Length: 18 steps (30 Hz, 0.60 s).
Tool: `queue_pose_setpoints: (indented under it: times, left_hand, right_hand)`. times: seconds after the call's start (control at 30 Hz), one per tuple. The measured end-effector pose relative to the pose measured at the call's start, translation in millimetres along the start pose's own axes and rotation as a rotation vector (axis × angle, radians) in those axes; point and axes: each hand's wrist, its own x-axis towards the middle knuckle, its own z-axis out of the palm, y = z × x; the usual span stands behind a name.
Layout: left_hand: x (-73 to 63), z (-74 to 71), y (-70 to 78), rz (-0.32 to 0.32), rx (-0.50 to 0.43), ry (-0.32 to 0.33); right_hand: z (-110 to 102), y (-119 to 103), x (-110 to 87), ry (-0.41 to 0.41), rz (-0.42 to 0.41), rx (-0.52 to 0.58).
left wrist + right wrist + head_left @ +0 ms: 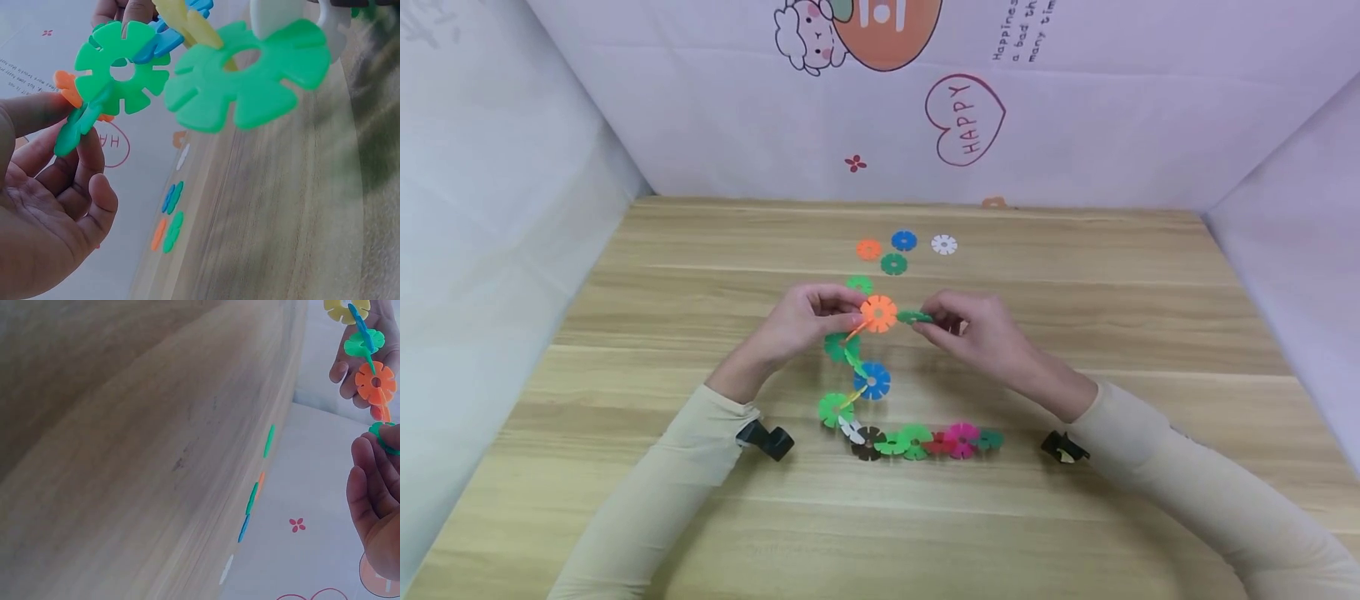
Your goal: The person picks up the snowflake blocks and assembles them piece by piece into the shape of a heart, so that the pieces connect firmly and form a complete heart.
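Note:
My left hand (801, 323) pinches the upper end of a chain of slotted plastic snowflake discs, near an orange disc (887, 308). From the right, my right hand (988, 333) pinches a dark green disc (910, 317) by its edge. The green disc's left side meets the orange disc's rim; whether their slots interlock I cannot tell. Below, the chain bends through a blue disc (880, 390) and a light green disc (827, 412), then runs right past a pink disc (955, 433) to a dark green end disc (992, 440). Discs also hang close before the left wrist view, including a light green disc (200, 103).
Loose discs lie beyond my hands on the wooden table (1075, 275): orange (862, 250), blue (904, 234), dark green (887, 265), white (951, 245) and light green (860, 282). A printed cloth (1112, 125) stands behind the table. Black wrist mounts (767, 439) sit at both sleeves.

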Motion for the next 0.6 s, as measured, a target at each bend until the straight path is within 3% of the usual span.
queue_pose_setpoints:
  times: [0.3,0.6]
  left_hand:
    - [-1.2,2.6,1.5,-0.007,-0.007,0.002]
    - [-1.3,4.4,3.3,0.003,-0.012,-0.001]
  right_hand:
    - [-1.0,1.4,1.9,0.007,-0.078,-0.045]
    - [-1.8,0.2,3.4,-0.013,-0.087,-0.109]
